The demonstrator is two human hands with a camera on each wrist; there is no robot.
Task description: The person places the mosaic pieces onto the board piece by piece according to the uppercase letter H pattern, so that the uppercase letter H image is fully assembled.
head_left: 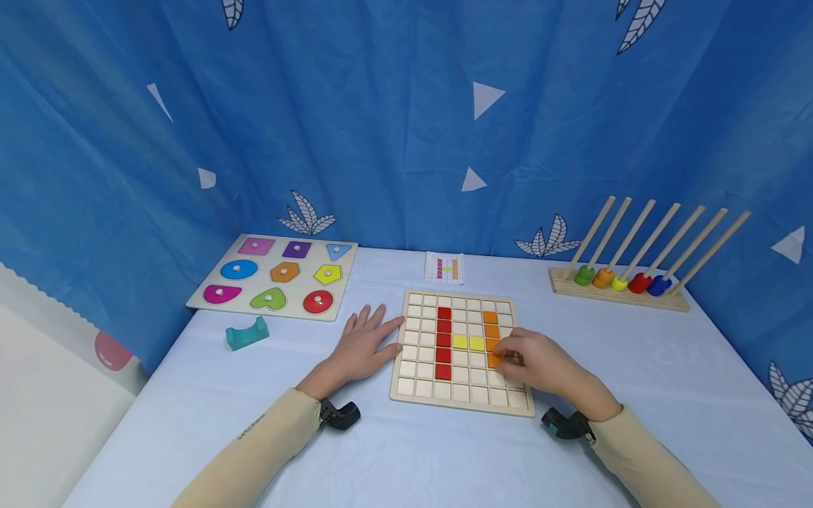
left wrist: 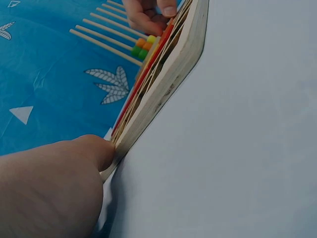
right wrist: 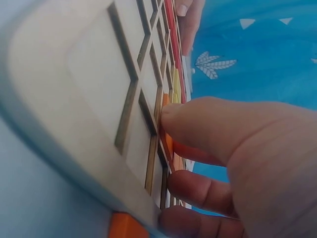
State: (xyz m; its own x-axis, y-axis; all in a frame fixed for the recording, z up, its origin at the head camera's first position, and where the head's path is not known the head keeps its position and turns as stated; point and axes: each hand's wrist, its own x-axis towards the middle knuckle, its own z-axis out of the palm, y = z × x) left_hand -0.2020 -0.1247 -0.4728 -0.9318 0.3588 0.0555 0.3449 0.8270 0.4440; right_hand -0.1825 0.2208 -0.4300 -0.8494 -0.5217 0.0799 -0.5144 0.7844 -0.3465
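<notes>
A wooden grid board (head_left: 438, 403) lies on the table, with a column of red tiles (head_left: 442, 339), two yellow tiles (head_left: 476, 343) and a column of orange tiles (head_left: 491, 330) in its cells. My left hand (head_left: 363, 347) rests flat with fingers spread, thumb and index fingertip against the board's left edge. Over the board's right side, my right hand (head_left: 540, 361) pinches the lowest orange tile (right wrist: 167, 130) between thumb and finger, at its cell. The other fingers of that hand are loosely bent. A small pattern card (head_left: 444, 269) lies behind the board.
Back left lies a knobbed shape puzzle (head_left: 341, 282), with a teal curved block (head_left: 248, 334) in front. A wooden peg rack (head_left: 622, 298) with coloured beads stands back right. In the right wrist view, an orange piece (right wrist: 127, 226) shows beside the board's edge. A blue curtain (head_left: 406, 141) hangs behind.
</notes>
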